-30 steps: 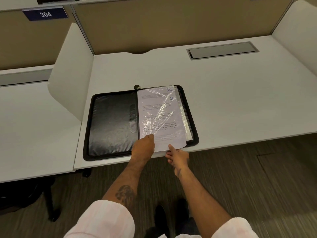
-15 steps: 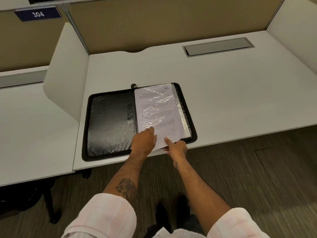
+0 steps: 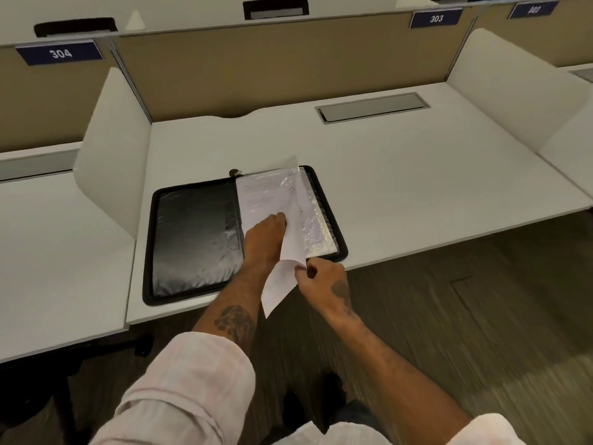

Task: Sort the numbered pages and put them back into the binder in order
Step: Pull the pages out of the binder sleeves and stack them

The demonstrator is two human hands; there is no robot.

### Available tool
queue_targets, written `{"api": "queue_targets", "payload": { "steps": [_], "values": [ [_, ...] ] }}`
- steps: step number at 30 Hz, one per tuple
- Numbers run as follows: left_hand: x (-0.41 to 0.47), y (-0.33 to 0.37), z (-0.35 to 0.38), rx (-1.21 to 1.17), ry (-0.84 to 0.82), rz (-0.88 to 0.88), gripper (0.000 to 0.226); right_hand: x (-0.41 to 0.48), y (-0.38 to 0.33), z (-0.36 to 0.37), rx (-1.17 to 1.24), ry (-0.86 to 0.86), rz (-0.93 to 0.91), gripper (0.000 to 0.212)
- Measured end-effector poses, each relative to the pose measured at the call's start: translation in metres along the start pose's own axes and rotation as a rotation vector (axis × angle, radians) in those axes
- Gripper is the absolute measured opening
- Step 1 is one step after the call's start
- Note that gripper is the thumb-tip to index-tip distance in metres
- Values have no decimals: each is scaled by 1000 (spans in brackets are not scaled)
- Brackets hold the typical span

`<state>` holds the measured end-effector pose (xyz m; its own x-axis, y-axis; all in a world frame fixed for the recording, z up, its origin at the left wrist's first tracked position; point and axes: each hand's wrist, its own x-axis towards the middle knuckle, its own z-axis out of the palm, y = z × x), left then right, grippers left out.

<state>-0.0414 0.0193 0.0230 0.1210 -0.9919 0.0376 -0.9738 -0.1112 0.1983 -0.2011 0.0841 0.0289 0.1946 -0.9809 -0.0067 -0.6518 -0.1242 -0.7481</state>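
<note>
In the head view, we see a black binder [image 3: 199, 239] lying open and flat on the white table [image 3: 417, 187], close to its front edge. The binder's left half is a bare dark inner cover. Its right half carries a stack of plastic sleeves [image 3: 316, 226], with a sleeved page [image 3: 256, 194] on top.

The left grip [image 3: 263, 242] lies palm down on that sleeved page. Its fingers are straight and spread flat against the sheet, closed round nothing.

The right grip [image 3: 324, 281] sits just off the table's front edge. Its thumb and fingertips are pinched on the edge of a loose page [image 3: 279, 284]. This page is raised and turned steeply on its side. Its far end reaches up over the binder's right half, between the left grip and the sleeves, and its near corner hangs down past the table edge. We cannot tell whether its far end sits inside a sleeve. Its print is too blurred to read, so we cannot make out a number.

A small dark zipper pull [image 3: 236, 172] shows at the top of the binder's spine. Further back, a grey hatch [image 3: 372, 107] is set into the table. A white divider [image 3: 112, 149] stands at the left. Blue labels reading 304 [image 3: 60, 53] and 303 [image 3: 436, 18] hang on the rear partition.
</note>
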Motion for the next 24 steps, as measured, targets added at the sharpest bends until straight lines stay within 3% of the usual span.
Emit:
{"api": "queue_targets", "payload": {
  "steps": [4,8,11,18,24],
  "values": [
    [-6,-7,-5,-105,45,-110,21,-11,-13,-29,-118,106,-198,21],
    [-12,-10,-15,-94,80,-157,17,-7,-33,-70,-182,60,-385,19],
    [-12,-8,-28,-112,150,-297,11,19,-45,-118,-100,44,-420,30],
    [-14,-24,-40,-222,308,-478,30,104,-20,-218,357,-5,-136,34],
    [-34,-65,-38,-350,465,-608,35,167,42,-227,736,100,134,30]
  ]
}}
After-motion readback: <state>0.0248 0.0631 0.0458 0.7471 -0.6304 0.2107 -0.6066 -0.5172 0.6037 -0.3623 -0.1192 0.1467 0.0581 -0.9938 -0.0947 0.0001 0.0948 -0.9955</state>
